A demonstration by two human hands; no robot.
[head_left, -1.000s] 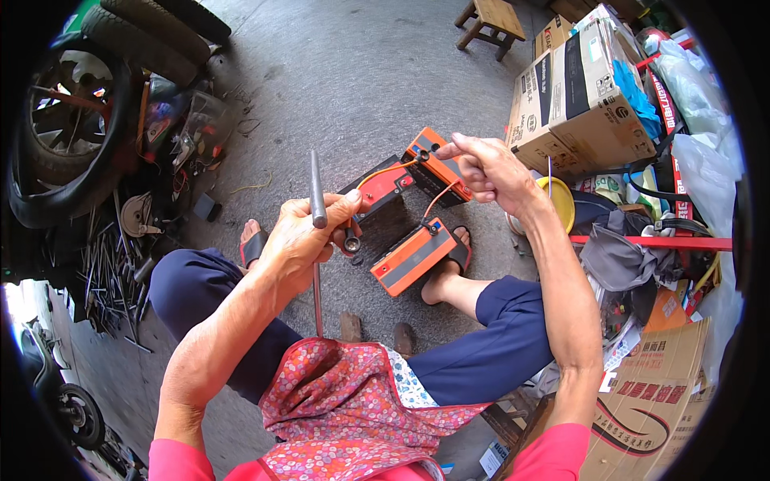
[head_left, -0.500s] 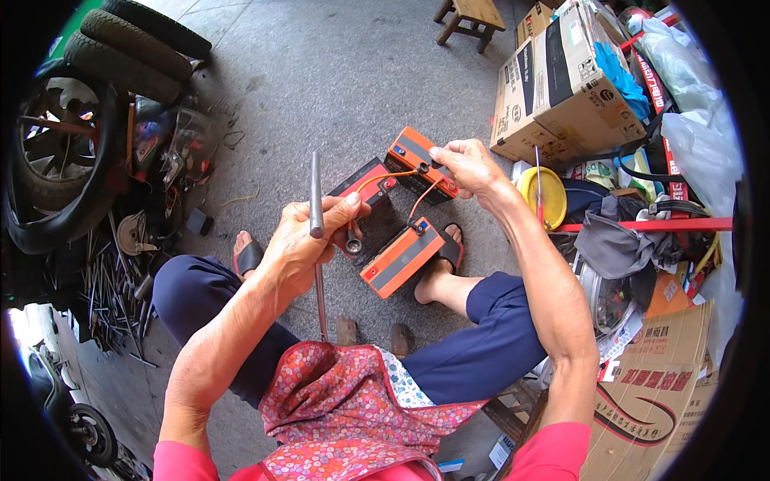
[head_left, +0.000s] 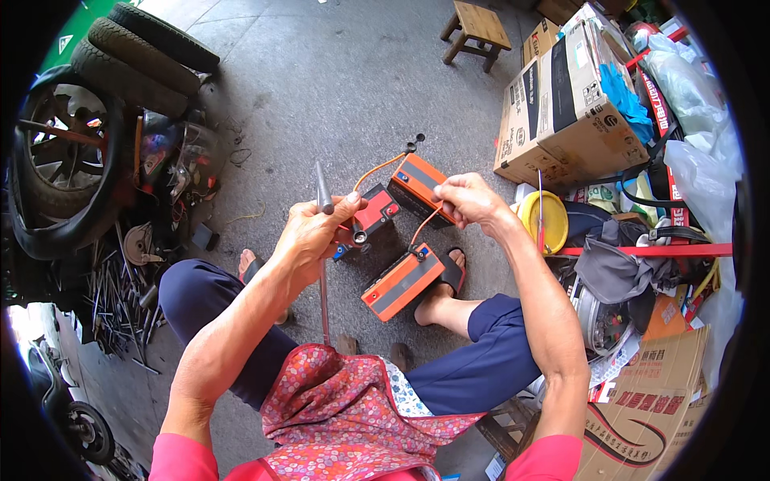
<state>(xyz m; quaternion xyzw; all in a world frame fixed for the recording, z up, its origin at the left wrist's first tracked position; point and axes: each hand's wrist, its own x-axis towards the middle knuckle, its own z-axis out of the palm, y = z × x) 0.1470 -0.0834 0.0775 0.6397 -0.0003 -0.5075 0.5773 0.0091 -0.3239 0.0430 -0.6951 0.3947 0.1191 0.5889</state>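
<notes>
Your left hand (head_left: 311, 232) is curled around the metal wrench (head_left: 323, 191), and your right hand (head_left: 472, 202) seems to pinch the short wire (head_left: 420, 228) from the near battery (head_left: 405, 282), on the floor (head_left: 313, 112) by your right foot (head_left: 435, 301). This looks like the wire step; the next move calls for a steady pinch

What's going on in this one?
A person's left hand holds a metal socket wrench. The right hand is at the upper end of a short orange cable, by the far orange battery; whether it grips the cable is unclear. A near orange battery and a red-topped battery also rest on the floor.
</notes>
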